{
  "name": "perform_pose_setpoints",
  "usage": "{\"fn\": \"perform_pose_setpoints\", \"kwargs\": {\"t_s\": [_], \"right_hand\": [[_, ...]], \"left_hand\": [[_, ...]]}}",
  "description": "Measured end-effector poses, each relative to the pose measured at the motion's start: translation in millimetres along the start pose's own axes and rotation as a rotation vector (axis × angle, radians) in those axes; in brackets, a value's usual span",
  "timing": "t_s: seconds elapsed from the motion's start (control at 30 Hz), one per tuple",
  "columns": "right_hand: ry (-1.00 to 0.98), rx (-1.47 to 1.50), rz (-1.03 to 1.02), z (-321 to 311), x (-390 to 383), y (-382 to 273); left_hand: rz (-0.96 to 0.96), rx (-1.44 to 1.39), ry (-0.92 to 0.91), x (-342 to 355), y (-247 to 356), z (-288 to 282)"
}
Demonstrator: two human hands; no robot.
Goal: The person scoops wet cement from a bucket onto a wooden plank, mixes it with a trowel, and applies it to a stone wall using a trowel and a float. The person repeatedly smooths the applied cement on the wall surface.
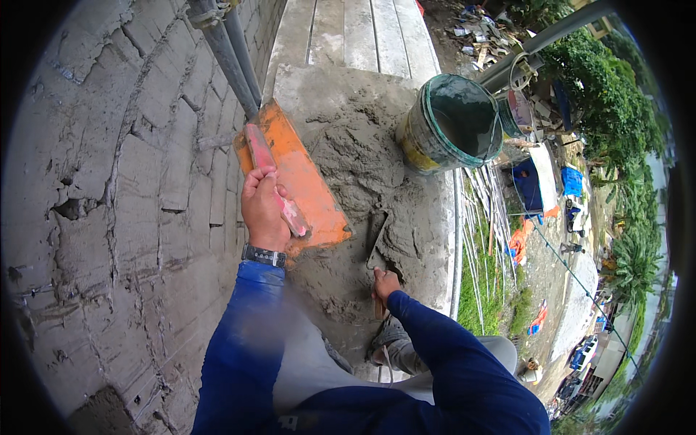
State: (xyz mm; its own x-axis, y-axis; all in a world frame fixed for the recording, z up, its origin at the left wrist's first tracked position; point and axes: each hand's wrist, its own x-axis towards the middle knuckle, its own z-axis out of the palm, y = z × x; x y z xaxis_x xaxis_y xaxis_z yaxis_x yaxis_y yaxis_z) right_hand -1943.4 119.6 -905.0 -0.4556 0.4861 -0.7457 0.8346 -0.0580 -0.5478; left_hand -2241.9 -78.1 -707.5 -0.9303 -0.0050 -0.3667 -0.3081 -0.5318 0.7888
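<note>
My left hand (264, 206) is wrapped round the worn pink handle of an orange plastering float (308, 192), its flat plate face down at the left edge of the mortar. In my right hand (385, 284) is the wooden handle of a pointing trowel (375, 243). The trowel's blade lies against the heap of wet grey mortar (359, 156), partly covered by it. The mortar spreads over a board on the scaffold planks, from beneath the float toward my feet.
A bucket (435, 130) holding murky water stands at the right of the mortar, with another container behind it. A rough block wall (138, 239) rises along the left. Metal scaffold poles (225, 54) stand near it. Past the platform's right edge (457, 246) the ground lies far below.
</note>
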Motion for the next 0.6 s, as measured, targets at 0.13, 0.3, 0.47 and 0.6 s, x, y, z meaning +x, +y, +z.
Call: {"fn": "perform_pose_setpoints", "kwargs": {"t_s": [0.13, 0.3, 0.47, 0.6], "right_hand": [[-0.219, -0.682, -0.202, -28, -29, -22], [-0.171, -1.067, -0.350, -108, -77, -131], [-0.113, -1.117, -0.421, -176, 1, -161], [0.121, -1.318, -0.382, -140, 28, -239]], "left_hand": [[0.012, -0.025, 0.045, 10, 13, -15], [0.050, -0.048, 0.162, 11, 35, -29], [0.072, -0.063, 0.141, 10, 44, -46], [0.145, -0.059, 0.168, 4, 59, -73]]}}
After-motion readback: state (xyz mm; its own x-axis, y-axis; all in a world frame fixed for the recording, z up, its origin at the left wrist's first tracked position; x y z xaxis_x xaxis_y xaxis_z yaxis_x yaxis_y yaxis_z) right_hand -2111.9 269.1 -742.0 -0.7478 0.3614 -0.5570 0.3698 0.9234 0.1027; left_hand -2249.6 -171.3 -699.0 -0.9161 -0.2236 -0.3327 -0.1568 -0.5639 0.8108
